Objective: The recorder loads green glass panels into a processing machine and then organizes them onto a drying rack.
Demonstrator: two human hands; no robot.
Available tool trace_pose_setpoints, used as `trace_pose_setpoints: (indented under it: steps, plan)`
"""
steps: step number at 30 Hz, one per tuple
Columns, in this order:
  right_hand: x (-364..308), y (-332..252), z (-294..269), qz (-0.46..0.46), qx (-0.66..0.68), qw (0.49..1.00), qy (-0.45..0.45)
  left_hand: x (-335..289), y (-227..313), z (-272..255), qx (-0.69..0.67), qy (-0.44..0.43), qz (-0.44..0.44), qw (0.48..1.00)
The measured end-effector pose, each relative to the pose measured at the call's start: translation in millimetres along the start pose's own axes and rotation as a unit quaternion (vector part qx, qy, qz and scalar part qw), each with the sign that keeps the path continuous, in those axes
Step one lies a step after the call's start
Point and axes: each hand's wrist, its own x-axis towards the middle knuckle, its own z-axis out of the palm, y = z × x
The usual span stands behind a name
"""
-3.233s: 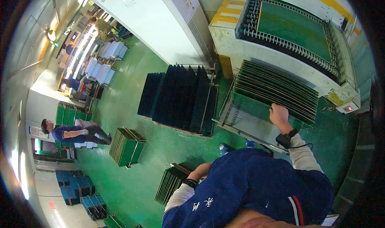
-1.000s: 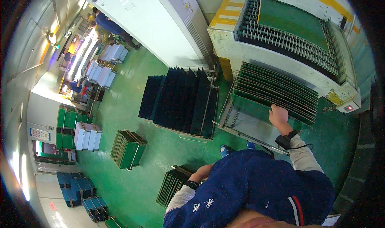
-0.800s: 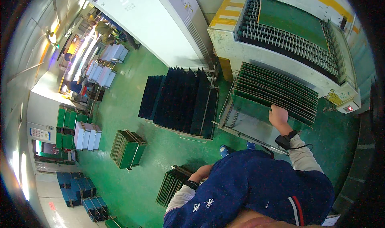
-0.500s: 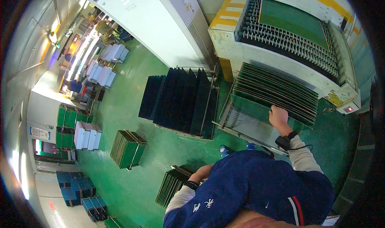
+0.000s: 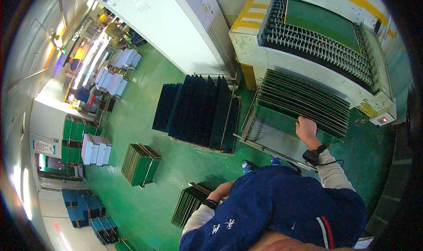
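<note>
Green flat panels (image 5: 304, 99) stand upright in a row in a wire rack (image 5: 260, 143), in front of me to the right. My right hand (image 5: 306, 129) is closed at the top edge of the nearest panel (image 5: 275, 116), seemingly pinching it; the fingertips are hidden. Low beside my body, my left hand (image 5: 221, 191) is bent in at the waist, its fingers covered by my dark blue top. Just left of it, on the floor, is a smaller rack of green panels (image 5: 187, 205).
Beyond the rack is a machine with rows of rollers (image 5: 317, 41) and a green panel (image 5: 324, 24) lying on them. Dark panels (image 5: 198, 112) fill a rack at centre, near a tall white cabinet (image 5: 167, 26). Another green-panel rack (image 5: 141, 165) stands left. People work far left.
My hands and the racks keep their places. Only a person far off at the left has shifted slightly.
</note>
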Motion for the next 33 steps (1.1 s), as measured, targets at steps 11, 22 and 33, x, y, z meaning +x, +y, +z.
trace_pose_setpoints:
  steps: [11,22,33]
  plan:
    - [1.8,-1.4,-3.5,0.013,-0.005,1.000,-0.021,6.5,-13.4,4.8,0.013,-0.017,-0.012,1.000]
    - [0.4,-0.3,-1.2,-0.002,0.008,1.000,0.009,4.7,-11.3,1.5,0.008,-0.029,0.003,1.000]
    - [1.0,-0.2,-1.6,0.000,0.011,1.000,0.003,19.3,-37.8,20.5,0.020,0.007,0.025,0.999]
